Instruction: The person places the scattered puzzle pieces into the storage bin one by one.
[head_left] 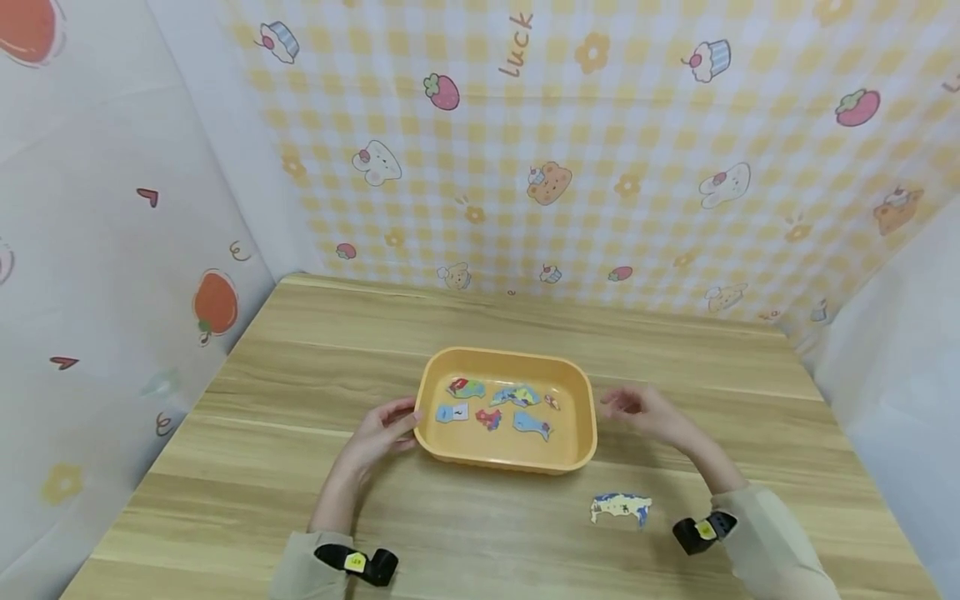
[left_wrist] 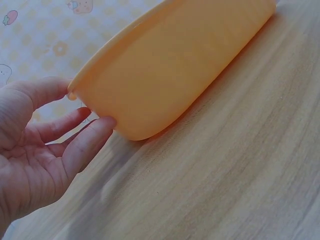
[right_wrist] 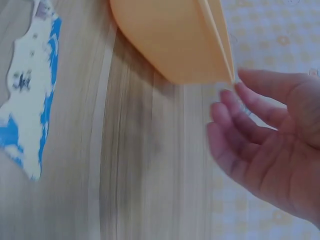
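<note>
A shallow yellow plastic basin (head_left: 495, 461) sits on the wooden table with several colourful cut-out puzzle pieces lying inside. My left hand (head_left: 384, 433) grips its left end, the thumb over the rim and the other fingers against the outer wall; the left wrist view shows those fingers (left_wrist: 92, 140) at the side of the basin. Just off the basin's right end is my right hand (head_left: 648, 412), its fingers loosely bent and nothing in them. On the table in front of that hand lies a cream-and-blue map-like puzzle piece (head_left: 621, 506), seen large in the right wrist view.
The wooden table (head_left: 480, 533) reaches back to a yellow checked cloth wall (head_left: 495, 225). White cloth panels (head_left: 112, 275) stand along the left and right sides. A black wrist camera (head_left: 705, 532) is strapped on each forearm.
</note>
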